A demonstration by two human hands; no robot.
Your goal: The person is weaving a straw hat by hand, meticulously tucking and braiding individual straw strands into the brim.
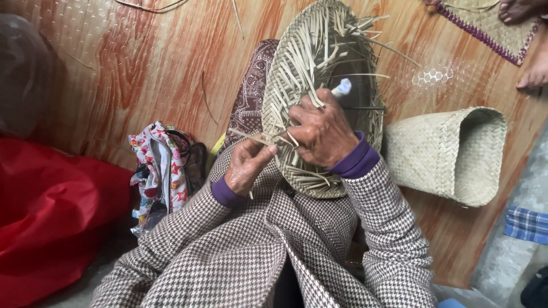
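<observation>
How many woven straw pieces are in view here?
3. An unfinished woven piece in the person's lap, held by the left hand and right hand; a finished basket lying at right; a purple-edged mat top right, partly cut off.

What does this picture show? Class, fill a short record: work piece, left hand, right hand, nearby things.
Work piece: round half-woven straw basket with loose strip ends
Left hand: pinching a pale straw strip
Right hand: gripping the basket rim, holding a white-tipped tool
Nearby: finished woven straw bag, patterned cloth bag, red plastic sheet, wood-grain floor
</observation>
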